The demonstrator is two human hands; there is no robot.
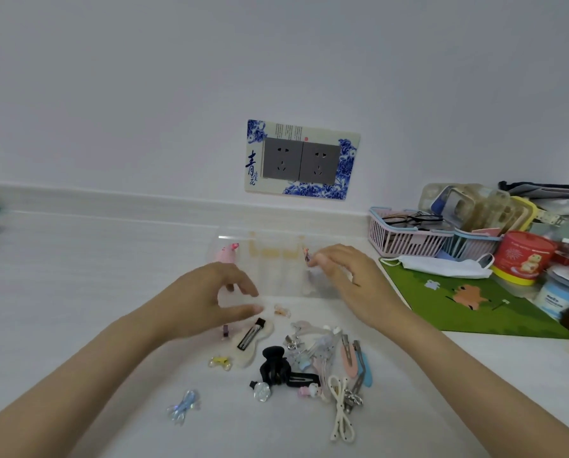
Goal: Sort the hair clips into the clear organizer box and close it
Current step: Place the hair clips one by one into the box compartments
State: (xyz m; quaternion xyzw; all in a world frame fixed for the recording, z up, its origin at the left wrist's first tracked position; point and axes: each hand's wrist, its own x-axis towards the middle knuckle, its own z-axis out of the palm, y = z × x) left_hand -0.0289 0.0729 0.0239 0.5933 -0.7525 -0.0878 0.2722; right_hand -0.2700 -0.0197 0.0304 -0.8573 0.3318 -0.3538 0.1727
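Right hand at frame centre pinches a small clip over the clear box. Left hand beside it, fingers loosely curved, thumb apart, holding nothing. Hair clips heaped lower centre, just below the box.

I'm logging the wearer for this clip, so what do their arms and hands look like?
The left hand and right hand are ungloved, on bare forearms with no sleeves in view. No ring, watch or bracelet is visible.
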